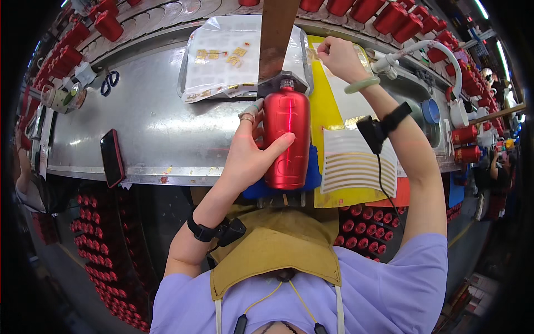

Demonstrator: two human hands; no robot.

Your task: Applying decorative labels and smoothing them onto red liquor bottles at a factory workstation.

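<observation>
A glossy red bottle with a narrow metallic neck lies neck-away on a blue cloth in front of me. My left hand is closed round its left side, thumb across the front; a finger wears a pale cover. My right hand is farther off, over the far end of a yellow board, fingers curled together. Whatever they hold, if anything, is too small to make out. On the board's near part lies a white sheet with curved gold strips.
A tray with white sheets and gold decals lies behind the bottle, partly hidden by a brown upright post. A phone and blue-handled scissors lie left. At right are a sink, white faucet and blue cup.
</observation>
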